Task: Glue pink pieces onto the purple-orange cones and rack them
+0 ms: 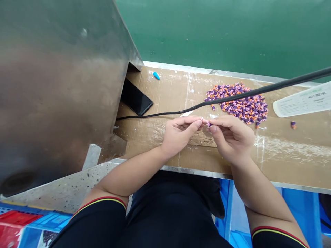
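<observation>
Purple-and-pink bit [208,123] is being held between both hands, just in front of pile [236,103]. L hand [181,135] and R hand [231,138] are pinching it, fingertips [199,124] together on it, exact grip partly hidden. Black cable [165,113] is running across pile, stray bit [293,124] is sitting right of it, printed card [302,101] further right. Phone [136,97] and blue piece [156,75] are lying left of pile, by steel housing [59,86]. Cardboard [284,165] is stretching right of pile; steel edge [196,171] is running close under wrists, leaving little room toward front.
</observation>
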Tool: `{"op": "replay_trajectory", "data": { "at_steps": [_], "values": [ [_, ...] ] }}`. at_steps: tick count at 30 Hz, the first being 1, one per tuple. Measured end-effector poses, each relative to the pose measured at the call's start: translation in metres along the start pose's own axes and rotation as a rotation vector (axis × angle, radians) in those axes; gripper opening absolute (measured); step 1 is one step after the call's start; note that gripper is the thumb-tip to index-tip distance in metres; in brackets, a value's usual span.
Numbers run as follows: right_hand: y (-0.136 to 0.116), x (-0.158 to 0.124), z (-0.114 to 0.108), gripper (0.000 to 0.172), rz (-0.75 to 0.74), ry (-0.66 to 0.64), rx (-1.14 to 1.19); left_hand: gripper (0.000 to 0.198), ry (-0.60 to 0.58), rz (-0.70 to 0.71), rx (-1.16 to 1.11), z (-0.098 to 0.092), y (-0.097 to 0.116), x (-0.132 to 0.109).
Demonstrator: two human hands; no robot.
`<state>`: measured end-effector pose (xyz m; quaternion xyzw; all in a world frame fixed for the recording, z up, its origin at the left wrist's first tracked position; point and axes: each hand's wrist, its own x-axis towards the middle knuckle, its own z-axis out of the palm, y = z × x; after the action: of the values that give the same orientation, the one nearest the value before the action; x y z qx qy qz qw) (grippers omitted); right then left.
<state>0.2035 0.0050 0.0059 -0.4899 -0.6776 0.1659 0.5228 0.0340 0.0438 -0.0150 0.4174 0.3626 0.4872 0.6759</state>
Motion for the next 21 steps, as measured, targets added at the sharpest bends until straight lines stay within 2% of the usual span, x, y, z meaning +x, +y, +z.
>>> {"op": "replay_trajectory", "data": {
  "at_steps": [5,9,14,21],
  "values": [
    [0.001,-0.002,0.007,0.022,-0.05,0.077,0.017,0.035,0.032,-0.045,-0.112,-0.001,-0.004,0.004],
    [0.002,-0.005,0.012,0.014,-0.025,0.093,-0.01,0.039,0.033,-0.054,-0.109,-0.002,-0.006,0.002],
    [0.004,-0.005,0.012,0.022,-0.072,0.107,-0.002,0.026,-0.01,0.067,-0.066,-0.001,-0.005,-0.002],
    [0.003,-0.003,0.014,0.021,-0.071,0.096,-0.004,0.027,-0.007,0.124,0.003,0.0,-0.002,-0.004]
  ]
}}
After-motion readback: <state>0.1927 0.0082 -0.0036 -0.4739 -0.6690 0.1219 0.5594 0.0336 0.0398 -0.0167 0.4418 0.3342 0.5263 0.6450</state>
